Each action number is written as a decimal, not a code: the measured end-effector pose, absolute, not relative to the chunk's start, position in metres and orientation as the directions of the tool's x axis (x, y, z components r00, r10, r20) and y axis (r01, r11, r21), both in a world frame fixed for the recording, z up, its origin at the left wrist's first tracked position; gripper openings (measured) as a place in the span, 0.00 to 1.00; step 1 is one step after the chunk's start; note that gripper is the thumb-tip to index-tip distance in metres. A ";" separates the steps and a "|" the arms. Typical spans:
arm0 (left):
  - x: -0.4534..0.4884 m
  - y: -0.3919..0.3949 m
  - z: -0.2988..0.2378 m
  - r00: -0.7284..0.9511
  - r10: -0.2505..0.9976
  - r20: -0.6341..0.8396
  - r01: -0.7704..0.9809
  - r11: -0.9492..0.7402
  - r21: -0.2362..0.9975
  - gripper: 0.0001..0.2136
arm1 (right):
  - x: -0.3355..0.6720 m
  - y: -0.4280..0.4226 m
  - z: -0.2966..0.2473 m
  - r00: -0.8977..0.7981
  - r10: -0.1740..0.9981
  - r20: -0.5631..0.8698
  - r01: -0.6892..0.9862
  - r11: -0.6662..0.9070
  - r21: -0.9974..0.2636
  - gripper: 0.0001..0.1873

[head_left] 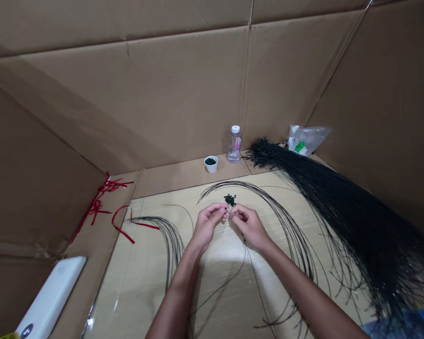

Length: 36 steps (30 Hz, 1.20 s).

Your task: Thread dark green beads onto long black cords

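"From where I sit, what step am I watching?"

"My reading of the feed: fine handwork on a thin dark cord (228, 212), perhaps knotting it or threading a bead. I can't tell which; the detail between the fingertips is too small for me."

"Where is the cord, exactly?"

"Above the counter (144, 282), stretched across the narrow gap between the two hands, just on the near side of a small heap of dark beads (229, 199). A white cup (211, 168) with more dark pieces stands farther back."

"And the fingers?"

"On the left hand (209, 225) I see thumb and forefinger pinched on the cord. The right hand (246, 223) pinches it too, its other fingers curled in. Strands trail from beneath the right hand toward the near edge."

"How are the arms set?"

"Both forearms come up from the bottom of my view and angle inward, so the fingertips almost meet."

"What would the next move call for?"

"Precision over force, I'd judge: one pinch steady as an anchor, the other making small adjustments. I'd want the trailing strands clear of the looped bundle (282, 212) by the right forearm; they could snag."
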State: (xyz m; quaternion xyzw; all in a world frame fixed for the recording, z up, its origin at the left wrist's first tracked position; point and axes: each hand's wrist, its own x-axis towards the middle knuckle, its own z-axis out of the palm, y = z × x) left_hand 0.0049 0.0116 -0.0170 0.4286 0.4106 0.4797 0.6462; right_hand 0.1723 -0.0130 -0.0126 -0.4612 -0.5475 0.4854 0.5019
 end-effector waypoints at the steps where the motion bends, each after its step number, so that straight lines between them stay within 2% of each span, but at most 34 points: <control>1: 0.005 0.012 -0.017 0.202 0.972 -0.119 -0.267 0.172 0.948 0.14 | 0.172 -0.013 -0.013 -0.074 0.992 0.103 0.017 0.104 -0.994 0.06; 36: 0.007 0.006 -0.004 0.261 0.963 -0.065 -0.161 0.110 0.981 0.12 | 0.173 -0.012 -0.013 -0.065 0.991 0.117 -0.008 0.116 -0.993 0.07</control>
